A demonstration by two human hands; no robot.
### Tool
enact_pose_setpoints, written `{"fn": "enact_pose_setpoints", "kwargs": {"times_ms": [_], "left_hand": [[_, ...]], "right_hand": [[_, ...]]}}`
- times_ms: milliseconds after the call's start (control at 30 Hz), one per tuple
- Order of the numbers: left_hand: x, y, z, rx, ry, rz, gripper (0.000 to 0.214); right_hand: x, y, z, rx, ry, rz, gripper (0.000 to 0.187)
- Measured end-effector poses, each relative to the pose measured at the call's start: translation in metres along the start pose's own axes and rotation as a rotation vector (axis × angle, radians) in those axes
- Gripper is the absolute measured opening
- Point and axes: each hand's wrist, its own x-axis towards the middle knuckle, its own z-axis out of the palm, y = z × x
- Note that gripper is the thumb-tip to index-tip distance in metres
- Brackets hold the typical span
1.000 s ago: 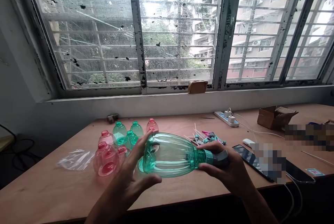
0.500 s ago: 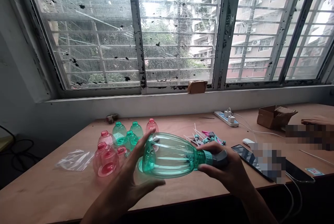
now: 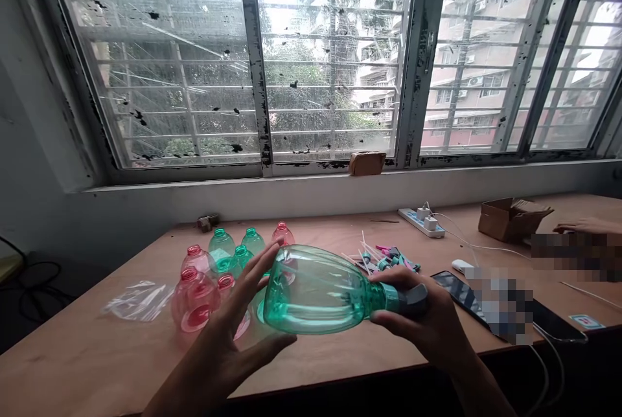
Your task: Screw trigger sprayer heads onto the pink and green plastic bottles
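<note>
Tabletop point(image 3: 97, 371) with illegible label point(image 3: 586, 321) lies beneath hands point(image 3: 226, 349), the right point(image 3: 437, 326) gripping green bottle point(image 3: 315, 294)

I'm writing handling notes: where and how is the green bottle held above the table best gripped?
Probably around the narrow neck and collar, coming from the right, where the right hand has it. The green bottle is tipped on its side, neck rightward, and its smooth body widens toward the base, so the neck looks easier to close on.
</note>
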Motion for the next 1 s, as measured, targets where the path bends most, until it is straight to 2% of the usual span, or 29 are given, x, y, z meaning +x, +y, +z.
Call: {"fn": "enact_pose_setpoints", "kwargs": {"times_ms": [67,200,300,367,467,567,667,833,1000], "left_hand": [[0.0,0.0,0.002,-0.001,0.004,-0.054,0.086],[0.003,0.002,0.006,-0.112,0.012,-0.256,0.102],[0.008,0.009,0.009,-0.293,0.029,-0.322,0.09],[0.01,0.012,0.01,-0.333,0.032,-0.319,0.087],[0.008,0.01,0.009,-0.286,0.052,-0.225,0.093],[0.003,0.003,0.005,-0.175,0.015,-0.111,0.098],[-0.003,-0.007,0.001,-0.03,-0.044,-0.062,0.099],[-0.003,-0.014,0.001,0.047,-0.051,-0.201,0.112],[0.005,-0.005,0.006,-0.12,0.005,-0.294,0.091]], "right_hand": [[0.001,0.002,-0.001,-0.047,0.002,-0.046,0.031],[0.004,0.007,-0.001,-0.11,-0.008,-0.156,0.028],[0.005,0.009,0.0,-0.123,-0.003,-0.15,0.027],[0.005,0.009,0.0,-0.124,-0.005,-0.147,0.027],[0.005,0.012,-0.001,-0.092,-0.027,-0.147,0.026],[0.003,0.013,-0.002,-0.086,-0.034,-0.132,0.029],[0.002,0.012,-0.002,-0.117,-0.013,-0.111,0.034],[0.002,0.006,0.0,-0.12,0.001,-0.092,0.03],[0.004,0.01,0.0,-0.164,-0.022,-0.133,0.03]]}}
